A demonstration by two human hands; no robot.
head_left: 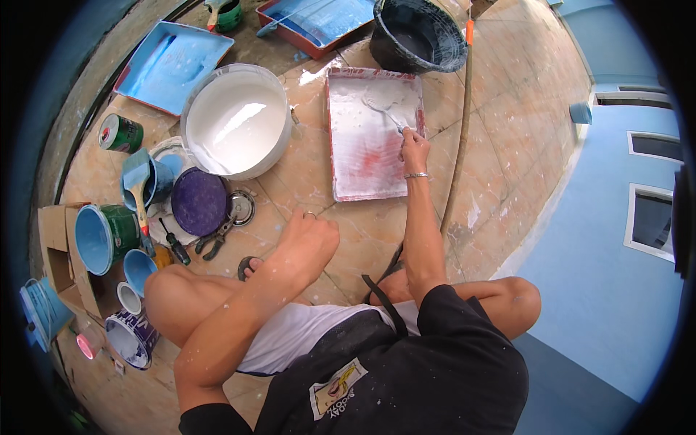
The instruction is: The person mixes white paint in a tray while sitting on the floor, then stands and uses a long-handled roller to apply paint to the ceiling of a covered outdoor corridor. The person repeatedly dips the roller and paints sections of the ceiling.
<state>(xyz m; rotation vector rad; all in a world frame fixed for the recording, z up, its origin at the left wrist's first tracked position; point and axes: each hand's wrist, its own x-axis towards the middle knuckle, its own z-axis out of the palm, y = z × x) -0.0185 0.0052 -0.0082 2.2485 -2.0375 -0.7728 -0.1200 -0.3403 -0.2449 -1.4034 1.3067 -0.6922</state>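
- Right of the right hand (414, 147), a pole (460, 130) is laid; beyond its fingers, a black bucket (388, 54); leftward, a paint tub (206, 90).
- Just ahead of them, the tool (390, 114) is held over the tray (366, 156) (smeared white).
- The right arm is stretched, fingers wrapped around the handle; the left hand (308, 243) is loosely curled, any contents hidden.

A black bucket (386, 43) stands beside a blue-smeared red tray (319, 52). Leftward are a second tray (206, 48), a green can (123, 133) and a purple lid (199, 201), with pliers (213, 246) and a screwdriver (176, 245) near it. A brush (137, 191) leans on a blue pot (162, 180).
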